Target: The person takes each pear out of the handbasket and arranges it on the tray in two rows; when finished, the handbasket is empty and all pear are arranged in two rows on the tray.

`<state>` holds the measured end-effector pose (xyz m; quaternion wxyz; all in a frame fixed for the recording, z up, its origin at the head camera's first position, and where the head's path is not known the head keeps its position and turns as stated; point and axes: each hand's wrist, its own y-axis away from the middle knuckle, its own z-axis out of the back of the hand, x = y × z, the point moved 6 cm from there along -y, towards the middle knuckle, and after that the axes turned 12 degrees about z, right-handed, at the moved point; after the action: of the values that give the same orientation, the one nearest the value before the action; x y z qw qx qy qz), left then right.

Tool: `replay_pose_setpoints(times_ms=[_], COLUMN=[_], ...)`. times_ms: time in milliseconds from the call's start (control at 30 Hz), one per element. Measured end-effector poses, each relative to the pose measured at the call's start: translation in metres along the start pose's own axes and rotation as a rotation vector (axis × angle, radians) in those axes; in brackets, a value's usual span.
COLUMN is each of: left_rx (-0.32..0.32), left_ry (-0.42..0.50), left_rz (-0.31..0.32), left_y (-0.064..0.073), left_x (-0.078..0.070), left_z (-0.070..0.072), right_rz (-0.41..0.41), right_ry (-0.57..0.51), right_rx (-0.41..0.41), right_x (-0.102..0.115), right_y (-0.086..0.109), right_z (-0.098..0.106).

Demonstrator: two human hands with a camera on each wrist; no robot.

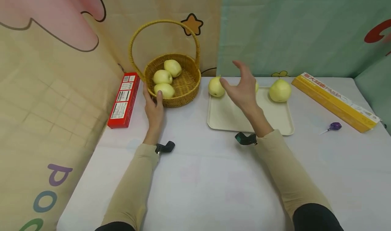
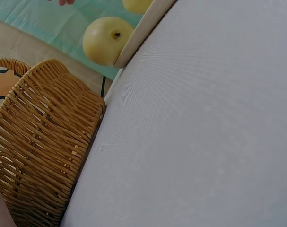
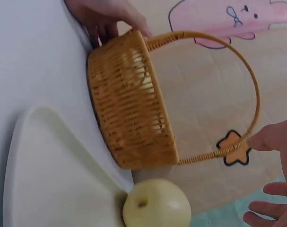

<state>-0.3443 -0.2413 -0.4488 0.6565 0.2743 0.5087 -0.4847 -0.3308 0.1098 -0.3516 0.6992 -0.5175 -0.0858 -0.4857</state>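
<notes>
A wicker basket (image 1: 184, 96) with a tall hoop handle stands at the back left, holding three pale yellow pears (image 1: 163, 77). My left hand (image 1: 154, 110) grips its near-left rim, thumb over the edge and fingers along the outer wall. Over the cream tray (image 1: 229, 120) my right hand (image 1: 245, 90) hovers with thumb and fingers spread, holding nothing. Just left of it, a pear (image 1: 216, 87) sits at the tray's back-left corner. Another pear (image 1: 280, 90) lies at the tray's right side. Behind the right hand, a further pear is mostly hidden.
A red box (image 1: 123, 100) lies left of the basket. Right of the tray are a long yellow box (image 1: 336, 102) and a purple-wrapped lollipop (image 1: 335, 126). Printed cloth (image 1: 290, 27) hangs behind the white-covered table (image 1: 207, 176).
</notes>
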Motion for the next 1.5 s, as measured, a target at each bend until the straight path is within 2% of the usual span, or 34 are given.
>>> replay_pose_setpoints(times_ms=[167, 300, 500, 633, 833, 967, 1067, 1233, 1400, 1500], left_rx=[-0.022, -0.037, -0.042, -0.051, -0.040, -0.045, -0.032, -0.009, 0.004, 0.004], left_ry=[-0.018, -0.028, -0.019, 0.005, 0.012, 0.009, 0.006, 0.011, 0.020, 0.025], left_rz=[-0.013, -0.013, 0.019, 0.044, 0.049, 0.046, 0.044, 0.052, 0.050, 0.047], left_y=[0.001, 0.000, -0.001, 0.000, -0.001, -0.001, -0.001, 0.000, 0.001, 0.002], left_x=[-0.003, -0.005, 0.001, 0.003, 0.006, 0.004, 0.002, 0.000, -0.001, -0.002], left_z=[0.000, 0.002, 0.001, 0.003, 0.003, 0.004, 0.001, -0.005, -0.009, -0.012], right_rz=[0.057, 0.088, 0.094, 0.066, -0.001, -0.046, -0.104, -0.218, -0.217, -0.196], right_ry=[-0.053, -0.102, -0.146, -0.165, -0.162, -0.112, -0.090, -0.111, -0.061, -0.040], right_rx=[0.077, 0.196, 0.451, 0.549, 0.646, 0.718, 0.743, 0.780, 0.787, 0.760], right_x=[0.035, 0.057, 0.069, 0.071, 0.073, 0.074, 0.070, 0.062, 0.058, 0.057], right_y=[-0.005, -0.009, -0.014, -0.019, -0.032, -0.036, -0.039, -0.040, -0.040, -0.040], right_z=[-0.047, -0.086, -0.144, -0.167, -0.187, -0.196, -0.202, -0.209, -0.211, -0.208])
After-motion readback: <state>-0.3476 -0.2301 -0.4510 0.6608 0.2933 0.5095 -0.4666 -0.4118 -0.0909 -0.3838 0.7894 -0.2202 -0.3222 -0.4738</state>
